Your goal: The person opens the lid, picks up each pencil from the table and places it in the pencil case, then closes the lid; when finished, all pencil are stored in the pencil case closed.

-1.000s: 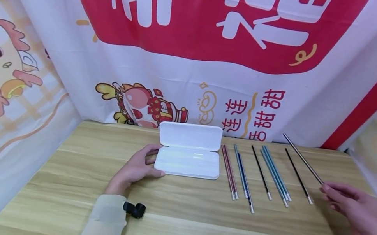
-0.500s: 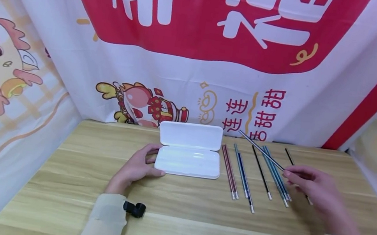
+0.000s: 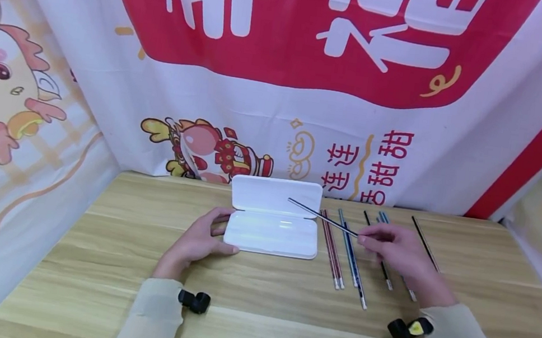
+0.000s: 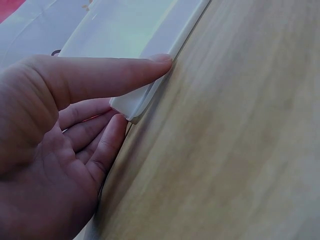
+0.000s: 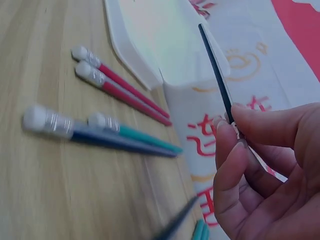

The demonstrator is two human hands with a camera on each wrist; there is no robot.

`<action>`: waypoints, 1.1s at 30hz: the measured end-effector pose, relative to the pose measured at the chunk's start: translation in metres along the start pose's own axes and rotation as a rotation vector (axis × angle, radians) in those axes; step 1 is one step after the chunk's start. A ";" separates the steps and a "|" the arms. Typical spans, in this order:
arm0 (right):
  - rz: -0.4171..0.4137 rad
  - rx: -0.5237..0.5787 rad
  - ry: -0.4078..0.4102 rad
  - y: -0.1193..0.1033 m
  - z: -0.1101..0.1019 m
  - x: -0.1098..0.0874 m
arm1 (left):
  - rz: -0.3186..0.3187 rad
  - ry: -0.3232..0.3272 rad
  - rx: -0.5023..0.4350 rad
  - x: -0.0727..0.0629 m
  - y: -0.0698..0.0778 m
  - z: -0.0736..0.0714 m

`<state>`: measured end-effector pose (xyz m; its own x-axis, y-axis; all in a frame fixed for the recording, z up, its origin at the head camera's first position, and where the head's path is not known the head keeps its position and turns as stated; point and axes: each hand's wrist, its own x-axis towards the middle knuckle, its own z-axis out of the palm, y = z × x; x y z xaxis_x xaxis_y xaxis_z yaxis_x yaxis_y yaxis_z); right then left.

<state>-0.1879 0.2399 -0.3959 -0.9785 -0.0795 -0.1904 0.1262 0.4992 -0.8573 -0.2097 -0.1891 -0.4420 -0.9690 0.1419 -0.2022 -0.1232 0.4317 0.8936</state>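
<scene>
A white pencil case (image 3: 269,242) lies with its lid (image 3: 263,193) raised on the wooden table. My left hand (image 3: 197,239) holds its left end, thumb along the front edge and the other fingers at the side, as the left wrist view shows at the case's corner (image 4: 131,107). My right hand (image 3: 394,254) pinches a dark pencil (image 5: 216,67) between thumb and fingertips. This pencil slants up to the left, its far end in front of the lid in the head view. Below that hand lie several pencils, partly hidden by it.
Right of the case lie two red pencils (image 3: 330,249), then a teal and a dark blue pencil (image 3: 353,261). A black pencil (image 3: 385,270) and teal pencils (image 3: 383,216) follow, with another black pencil (image 3: 424,241) farthest right. A printed cloth (image 3: 276,124) hangs behind the table.
My right hand has moved left with the dark pencil, from the table's right side across the row of pencils towards the case. My left hand has stayed at the case.
</scene>
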 end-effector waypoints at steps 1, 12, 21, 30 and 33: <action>-0.005 0.005 -0.007 -0.002 0.004 0.002 | -0.004 0.001 0.000 0.000 0.000 0.000; -0.029 -0.092 -0.036 -0.022 0.043 0.029 | -0.016 0.009 -0.001 -0.001 0.001 0.000; -0.089 -0.174 -0.001 -0.034 0.069 0.045 | -0.015 0.009 0.000 0.000 0.000 0.000; -0.130 -0.205 -0.013 -0.040 0.086 0.050 | -0.021 0.016 0.002 -0.001 0.001 0.001; -0.142 -0.212 -0.011 -0.039 0.090 0.052 | -0.024 0.022 0.007 -0.001 0.002 0.001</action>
<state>-0.2287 0.1389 -0.4154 -0.9821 -0.1702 -0.0810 -0.0506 0.6518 -0.7567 -0.2084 -0.1873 -0.4409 -0.9703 0.1115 -0.2145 -0.1452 0.4406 0.8859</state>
